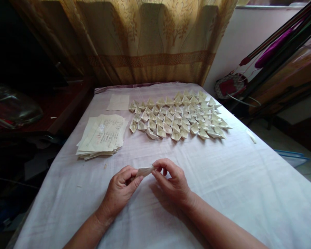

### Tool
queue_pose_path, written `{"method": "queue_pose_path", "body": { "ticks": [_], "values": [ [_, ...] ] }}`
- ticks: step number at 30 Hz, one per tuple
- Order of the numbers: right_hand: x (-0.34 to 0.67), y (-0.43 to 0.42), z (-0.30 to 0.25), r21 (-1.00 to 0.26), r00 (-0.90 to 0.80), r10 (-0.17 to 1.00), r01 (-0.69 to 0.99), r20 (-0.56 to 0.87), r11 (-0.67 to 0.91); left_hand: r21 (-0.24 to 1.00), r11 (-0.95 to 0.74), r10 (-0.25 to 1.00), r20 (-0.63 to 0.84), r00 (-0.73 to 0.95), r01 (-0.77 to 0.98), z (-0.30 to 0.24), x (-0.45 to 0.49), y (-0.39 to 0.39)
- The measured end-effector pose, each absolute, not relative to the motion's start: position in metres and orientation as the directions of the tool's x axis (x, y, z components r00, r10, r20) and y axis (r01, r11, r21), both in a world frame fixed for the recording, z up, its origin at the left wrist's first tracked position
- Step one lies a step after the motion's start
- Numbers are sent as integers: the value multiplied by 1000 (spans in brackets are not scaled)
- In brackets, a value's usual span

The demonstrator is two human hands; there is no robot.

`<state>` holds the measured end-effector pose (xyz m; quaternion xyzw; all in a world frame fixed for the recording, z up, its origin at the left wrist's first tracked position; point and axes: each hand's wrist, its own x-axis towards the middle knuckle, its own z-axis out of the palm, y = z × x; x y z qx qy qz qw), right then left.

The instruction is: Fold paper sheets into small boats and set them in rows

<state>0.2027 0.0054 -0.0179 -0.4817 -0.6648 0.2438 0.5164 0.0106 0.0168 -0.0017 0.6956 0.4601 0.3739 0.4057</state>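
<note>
Between my two hands is a small piece of folded paper (144, 171), pale and narrow, held just above the white cloth. My left hand (123, 186) is closed on its left end, thumb in front and fingers behind. The thumb and forefinger of my right hand (172, 180) pinch its right tip. Beyond them, rows of folded paper boats (176, 117) stand close together on the cloth. Left of the boats lies a stack of paper sheets (101, 135), the top one with handwriting. A single sheet (118, 102) lies behind the stack.
A white cloth (223, 180) covers the table. A patterned gold curtain (145, 38) hangs past its far edge. To the left stands dark red furniture (67, 103) with a clear plastic-wrapped thing on it. A bag (230, 84) hangs at the right. A small white scrap (251, 136) lies near the right edge.
</note>
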Motion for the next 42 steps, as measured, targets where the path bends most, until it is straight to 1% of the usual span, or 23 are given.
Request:
{"method": "queue_pose_path", "body": {
  "ticks": [4, 15, 23, 28, 32, 36, 39, 42],
  "values": [
    [202, 5, -17, -830, 7, 898, 384, 441, 405, 903, -270, 940, 172, 294, 335, -2, 10, 17],
    [205, 7, -17, -852, -43, 906, 326, 420, 411, 862, -353, 924, 262, 278, 362, -4, 10, 18],
    [209, 7, -19, -793, -121, 891, 415, 438, 446, 735, -478, 877, 376, 298, 481, -7, 5, 17],
    [210, 7, -22, -776, -127, 907, 479, 402, 411, 691, -510, 860, 403, 312, 513, -9, 4, 18],
    [211, 7, -24, -752, -123, 930, 556, 347, 354, 684, -498, 867, 382, 320, 533, -8, 4, 19],
    [211, 8, -24, -730, -122, 936, 596, 331, 336, 704, -462, 887, 355, 297, 539, -11, 5, 19],
    [212, 9, -23, -740, -96, 941, 594, 323, 315, 750, -326, 945, 268, 187, 575, -14, 6, 17],
    [214, 11, -22, -782, -23, 952, 565, 305, 264, 811, -206, 978, 191, 85, 547, -15, 6, 16]
  ]
}}
